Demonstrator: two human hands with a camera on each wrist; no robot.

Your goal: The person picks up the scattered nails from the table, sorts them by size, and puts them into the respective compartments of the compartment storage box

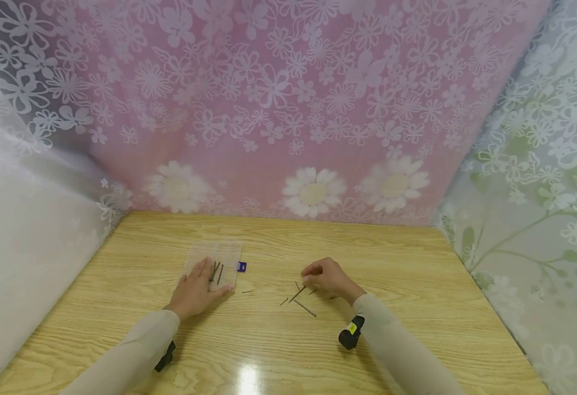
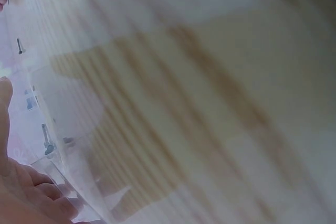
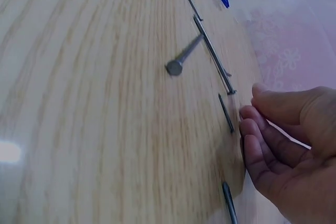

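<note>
In the head view a clear plastic compartment box (image 1: 226,253) lies on the table with several dark nails (image 1: 220,274) inside. My left hand (image 1: 195,293) rests on its near left part, fingers extended over the box and thumb along the near edge. The left wrist view shows the left fingers (image 2: 44,192) against the clear wall. To the right, my right hand (image 1: 331,281) hovers low by a loose pile. Its thumb and fingers are bent near the head of a long nail (image 3: 214,56), with nothing visible between them. Another large nail (image 1: 305,308) lies nearer me.
A small nail (image 1: 247,292) lies between the box and the pile. Shorter nails (image 3: 226,113) are scattered around the right hand. A blue latch (image 1: 241,267) sticks out from the box's right side. Flowered cloth (image 1: 313,109) hangs behind the wooden table (image 1: 268,351) and along both sides.
</note>
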